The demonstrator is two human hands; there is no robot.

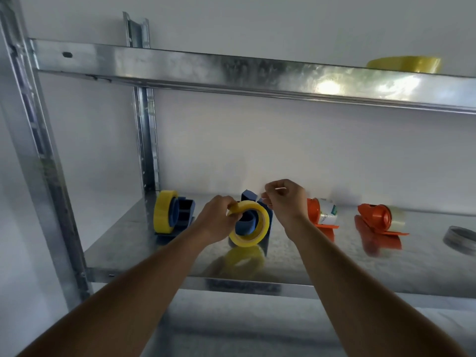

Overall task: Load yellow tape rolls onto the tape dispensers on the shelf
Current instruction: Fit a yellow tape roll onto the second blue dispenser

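A yellow tape roll sits tilted around the hub of a blue tape dispenser in the middle of the metal shelf. My left hand grips the roll's upper left rim. Just right of the dispenser's top, my right hand pinches what looks like the loose end of the tape. A second blue dispenser at the left carries a yellow roll. Another yellow roll lies on the upper shelf at the right.
Two orange dispensers holding clear or white rolls stand to the right of my hands. A grey ring lies at the far right. Steel uprights frame the shelf at the left, before a white wall.
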